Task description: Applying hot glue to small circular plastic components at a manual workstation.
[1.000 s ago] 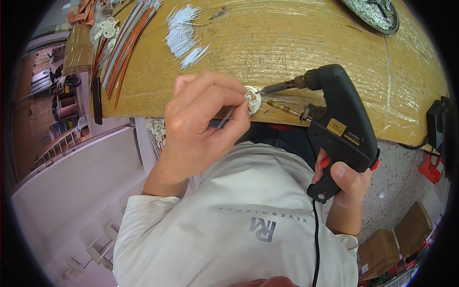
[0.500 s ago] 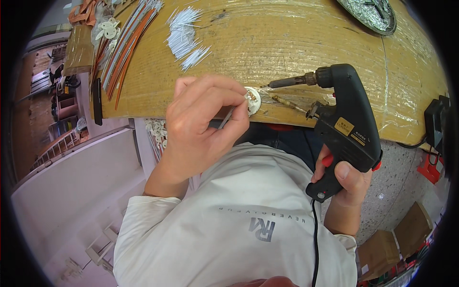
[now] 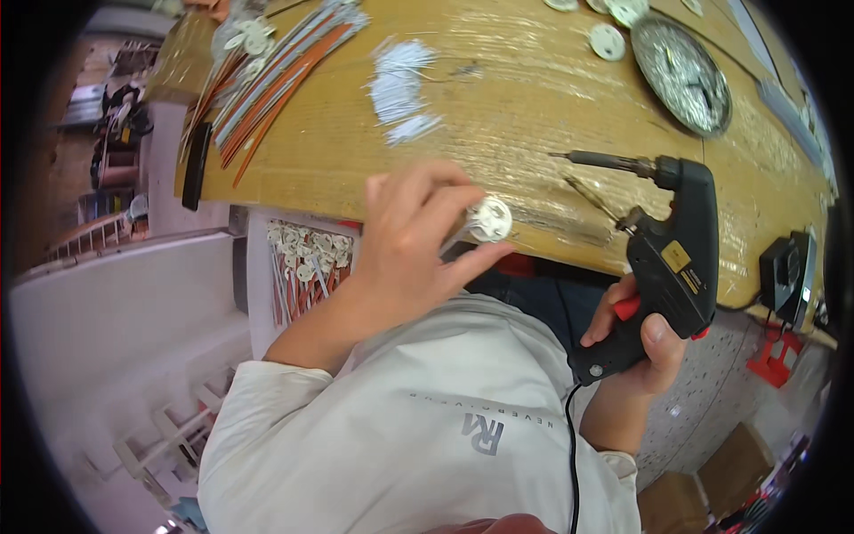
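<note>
My left hand is closed round the side of a small white round plastic disc, whose slotted face is turned up. A pale thin piece, perhaps a wire, runs from the disc into my grip; its kind is hard to make out. In my right hand is a black soldering gun, held by its handle with a finger near the red trigger. The gun's thin tip points left above the table, apart from the disc. Beneath it a brass-coloured feed tube slants toward the tip.
Grey and orange wires lie in a bundle at the far left, beside a pile of short white sticks. A round metal dish of shiny scraps and loose white discs sit far right. Below the table edge are more discs.
My left hand has drawn the disc away from the soldering tip and turned its face up. The gun has been lowered slightly relative to my body. The whole view has shifted, showing more of the table.
</note>
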`<action>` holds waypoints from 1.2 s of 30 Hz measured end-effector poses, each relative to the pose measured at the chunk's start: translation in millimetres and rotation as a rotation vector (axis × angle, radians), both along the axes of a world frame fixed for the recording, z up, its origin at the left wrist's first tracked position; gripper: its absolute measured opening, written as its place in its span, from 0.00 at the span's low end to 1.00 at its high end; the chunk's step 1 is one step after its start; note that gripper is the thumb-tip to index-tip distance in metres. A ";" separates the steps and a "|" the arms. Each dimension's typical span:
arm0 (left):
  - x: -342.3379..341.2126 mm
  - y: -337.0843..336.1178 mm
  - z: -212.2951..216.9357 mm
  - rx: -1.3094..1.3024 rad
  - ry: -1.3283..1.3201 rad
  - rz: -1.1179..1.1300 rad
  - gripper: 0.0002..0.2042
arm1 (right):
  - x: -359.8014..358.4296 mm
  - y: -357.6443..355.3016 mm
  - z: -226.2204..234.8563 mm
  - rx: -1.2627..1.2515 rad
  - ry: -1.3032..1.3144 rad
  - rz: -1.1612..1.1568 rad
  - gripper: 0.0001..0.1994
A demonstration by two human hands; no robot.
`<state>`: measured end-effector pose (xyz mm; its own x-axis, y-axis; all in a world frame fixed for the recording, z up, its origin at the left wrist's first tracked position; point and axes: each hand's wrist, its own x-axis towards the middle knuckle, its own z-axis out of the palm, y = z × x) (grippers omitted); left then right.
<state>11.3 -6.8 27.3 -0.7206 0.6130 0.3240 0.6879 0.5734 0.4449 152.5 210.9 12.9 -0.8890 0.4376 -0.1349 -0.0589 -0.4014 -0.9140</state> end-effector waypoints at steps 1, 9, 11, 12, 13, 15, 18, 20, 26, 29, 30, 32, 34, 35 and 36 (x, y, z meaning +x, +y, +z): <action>-0.6 -2.0 -2.5 0.026 -0.037 -0.034 0.24 | -1.4 -0.5 1.5 0.006 -0.002 -0.014 0.27; 4.4 -57.2 21.5 0.659 -0.809 -0.141 0.18 | -16.2 19.0 -0.8 -0.016 0.225 0.074 0.23; -1.8 -92.8 34.8 0.805 -0.886 -0.194 0.17 | -21.5 26.7 -2.2 -0.026 0.241 0.114 0.23; -13.1 -112.2 40.5 0.803 -0.885 -0.195 0.17 | -21.5 28.1 1.7 -0.010 0.246 0.082 0.23; -20.1 -136.6 43.3 0.695 -0.851 -0.195 0.16 | -21.5 32.8 -0.6 -0.011 0.255 0.093 0.23; -26.4 -181.2 48.2 0.467 -0.861 -0.085 0.13 | -26.9 35.7 -1.4 -0.028 0.265 0.115 0.23; -35.5 -250.5 2.2 0.198 -1.036 0.309 0.13 | -32.6 38.4 -1.0 0.001 0.228 -0.032 0.23; -45.3 -297.7 -53.2 -0.182 -0.896 0.577 0.20 | -32.0 46.5 -4.6 -0.035 0.266 0.123 0.23; -5.2 -350.3 -139.4 -0.522 -0.386 0.789 0.28 | -36.9 36.5 -7.9 -0.061 0.206 -0.035 0.22; -24.2 -290.3 -84.4 -0.721 -0.633 0.625 0.25 | -36.6 33.4 -2.8 -0.013 0.191 -0.050 0.22; -30.5 -266.6 -61.8 -0.630 -0.814 0.480 0.23 | -36.9 33.7 -2.9 -0.001 0.191 0.003 0.22; -39.3 -208.1 -9.0 -0.350 -1.033 0.184 0.18 | -35.8 35.5 -5.9 -0.002 0.217 0.002 0.22; -41.8 -164.5 37.0 -0.167 -1.064 0.037 0.15 | -35.8 34.9 -8.1 -0.027 0.225 -0.045 0.22; -46.0 -150.4 52.7 -0.043 -0.929 -0.090 0.13 | -35.6 36.2 -11.2 -0.054 0.240 -0.055 0.23; -52.1 -135.9 62.4 0.078 -0.789 -0.217 0.11 | -36.1 34.8 -10.5 -0.049 0.250 -0.062 0.23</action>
